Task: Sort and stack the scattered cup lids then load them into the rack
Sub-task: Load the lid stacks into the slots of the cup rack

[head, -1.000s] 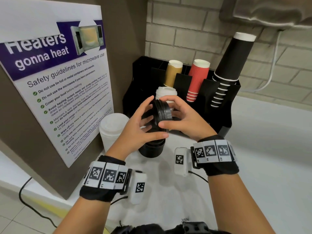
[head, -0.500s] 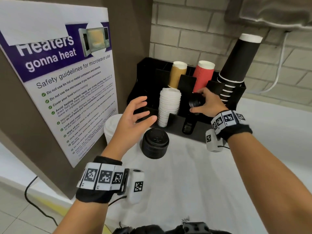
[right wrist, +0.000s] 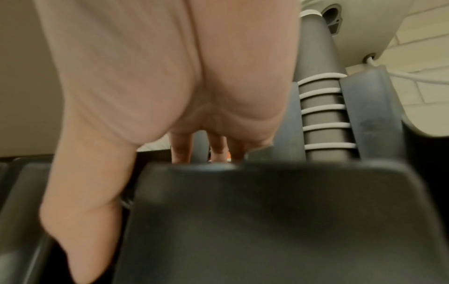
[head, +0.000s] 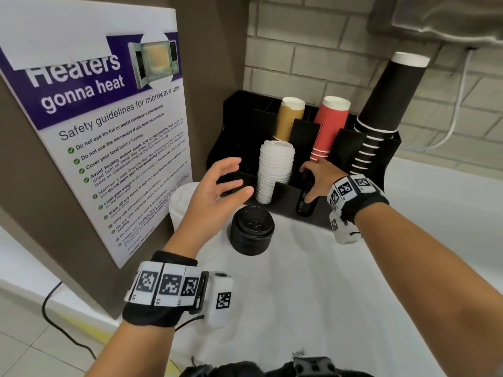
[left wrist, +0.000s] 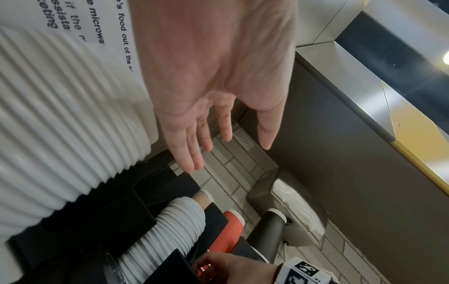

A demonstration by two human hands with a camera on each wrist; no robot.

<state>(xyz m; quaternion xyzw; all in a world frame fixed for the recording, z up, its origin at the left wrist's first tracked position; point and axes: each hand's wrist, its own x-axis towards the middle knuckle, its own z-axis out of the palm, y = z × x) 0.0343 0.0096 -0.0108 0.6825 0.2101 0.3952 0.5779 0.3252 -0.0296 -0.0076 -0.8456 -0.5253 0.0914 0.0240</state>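
Note:
A black rack (head: 236, 118) stands against the brick wall. One front slot holds a tall stack of white lids (head: 275, 170). My right hand (head: 317, 183) reaches into the slot beside it, fingers curled over a short stack of black lids (head: 303, 206) with the thumb down its side. In the right wrist view the thumb (right wrist: 80, 221) runs down beside a rack divider (right wrist: 267, 221). A second black lid stack (head: 251, 229) and a white lid stack (head: 179, 205) stand on the counter. My left hand (head: 220, 189) hovers open above them, holding nothing, its fingers (left wrist: 194, 146) spread.
Brown (head: 288, 118), red (head: 329, 126) and black (head: 386, 104) cup stacks lean in the rack's rear slots. A microwave safety poster (head: 109, 148) on a brown panel borders the left. A dispenser (head: 449, 17) hangs on the wall at upper right. White counter (head: 299, 295) stretches toward me.
My right hand carried the black lids from above the counter stack to the rack and has lowered them into the front slot. My left hand let go and stays hovering open.

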